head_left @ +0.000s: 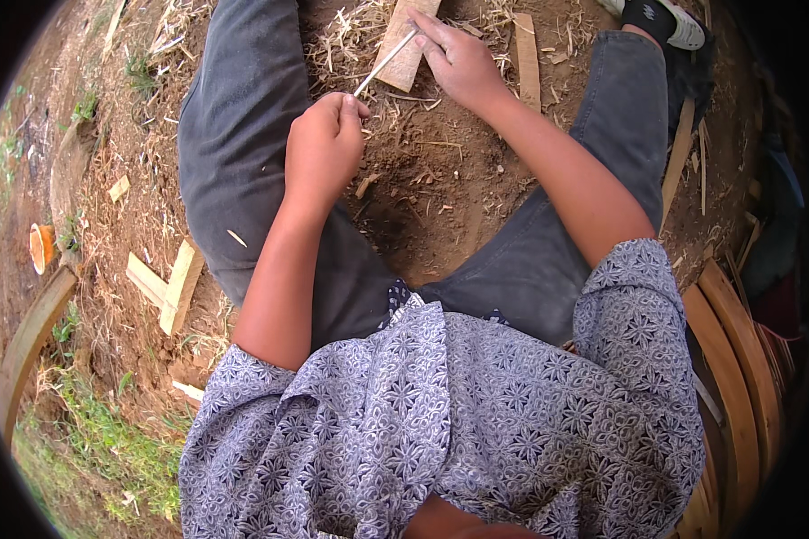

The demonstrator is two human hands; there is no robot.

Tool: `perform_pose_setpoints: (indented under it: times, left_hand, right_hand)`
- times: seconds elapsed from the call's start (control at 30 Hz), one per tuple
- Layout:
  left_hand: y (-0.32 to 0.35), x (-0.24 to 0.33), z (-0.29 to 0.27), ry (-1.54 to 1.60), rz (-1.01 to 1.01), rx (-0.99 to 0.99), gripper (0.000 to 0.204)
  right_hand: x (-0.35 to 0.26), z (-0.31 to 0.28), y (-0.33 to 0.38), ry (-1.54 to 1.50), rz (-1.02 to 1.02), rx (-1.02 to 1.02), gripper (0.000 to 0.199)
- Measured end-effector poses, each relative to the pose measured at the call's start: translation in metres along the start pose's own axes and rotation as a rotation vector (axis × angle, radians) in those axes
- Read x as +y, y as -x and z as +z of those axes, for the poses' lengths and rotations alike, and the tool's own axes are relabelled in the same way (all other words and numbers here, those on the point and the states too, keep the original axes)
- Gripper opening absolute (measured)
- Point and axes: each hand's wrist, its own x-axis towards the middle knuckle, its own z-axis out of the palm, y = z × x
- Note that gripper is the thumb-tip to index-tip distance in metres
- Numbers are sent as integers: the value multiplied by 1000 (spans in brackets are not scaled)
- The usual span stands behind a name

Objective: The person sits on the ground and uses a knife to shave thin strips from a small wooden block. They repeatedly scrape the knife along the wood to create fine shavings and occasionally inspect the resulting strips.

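My left hand [325, 148] is closed around one end of a thin pale stick [386, 65], thumb on top. The stick slants up and to the right toward my right hand [456, 61]. There, my thumb and fingers meet its far end, index finger stretched forward. Beneath the stick and my right fingertips lies a flat light wooden board [408, 56] on the ground between my legs. Whether the stick touches the board cannot be seen.
A narrow wood strip [527, 63] lies right of the board. Two crossed wood pieces [182, 286] and a curved-looking plank [34, 346] are at left, near an orange round object [41, 248]. Long planks [733, 359] stand at right. Shavings cover the dirt.
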Motion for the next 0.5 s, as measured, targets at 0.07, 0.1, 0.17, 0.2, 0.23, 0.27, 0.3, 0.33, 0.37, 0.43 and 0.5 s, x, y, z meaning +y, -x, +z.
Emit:
perform_pose_setpoints:
  times: [0.07,0.1,0.17,0.2,0.23,0.27,0.3,0.33,0.37,0.43,0.5]
  left_hand:
    - [-1,-1,1,20,-1,3,27]
    - [-2,-3,2,30,-1,4,28]
    - [-4,-18,5,25,77,37,28]
    - [-5,-24,5,23,117,51,28]
    - [-4,-23,4,19,73,28,29]
    - [-3,-18,4,16,34,5,29]
    - [-4,-11,5,12,5,-24,29]
    - [-3,-9,3,34,-4,-24,29]
    - [-3,-6,1,56,-12,-25,29]
    - [-4,-11,4,61,30,6,30]
    - [1,-27,11,19,115,68,30]
  right_hand:
    - [-14,9,11,-11,95,-45,42]
    - [-24,13,18,-17,142,-67,42]
    - [-66,16,40,-152,-30,-208,43]
    - [-79,16,45,-217,-115,-278,44]
    - [-74,9,44,-156,-121,-361,44]
    - [-53,6,35,-108,-77,-285,44]
    - [-21,5,21,-55,-27,-199,44]
    - [-18,2,8,-10,12,-125,45]
    - [-19,-1,4,-56,77,-69,44]
    - [-53,15,38,-141,14,-160,43]
    - [-77,12,50,-153,-95,-329,42]
